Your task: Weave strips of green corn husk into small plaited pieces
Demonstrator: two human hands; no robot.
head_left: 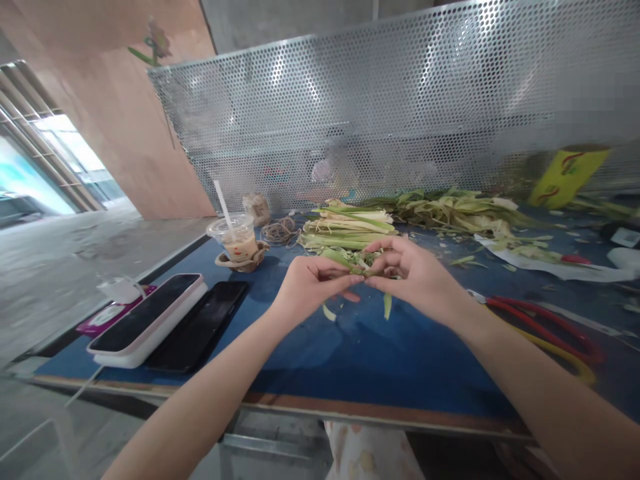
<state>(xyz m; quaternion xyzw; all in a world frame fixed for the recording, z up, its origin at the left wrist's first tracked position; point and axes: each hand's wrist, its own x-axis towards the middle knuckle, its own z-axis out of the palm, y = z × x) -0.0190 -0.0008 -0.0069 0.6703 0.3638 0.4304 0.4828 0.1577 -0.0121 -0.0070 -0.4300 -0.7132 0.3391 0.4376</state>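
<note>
My left hand (310, 287) and my right hand (407, 272) meet above the middle of the blue table (360, 367). Between the fingertips of both hands is a thin green leaf strip (361, 270), pinched at its two sides; the fingers partly hide it. Just behind the hands lies a bundle of pale green leaf strips (345, 230), stacked crosswise. Small shredded green bits sit close to the fingers. Two loose scraps lie on the table below the hands, one a short green piece (387, 307).
A straw cup (239, 243), twine (280, 231), a black phone (205, 327) and a pale-cased device (150, 313) stand left. At right are red-handled scissors (540, 323), white paper (570, 268), a leaf heap (455, 210) and a yellow container (570, 177). A perforated panel (375, 107) rises behind.
</note>
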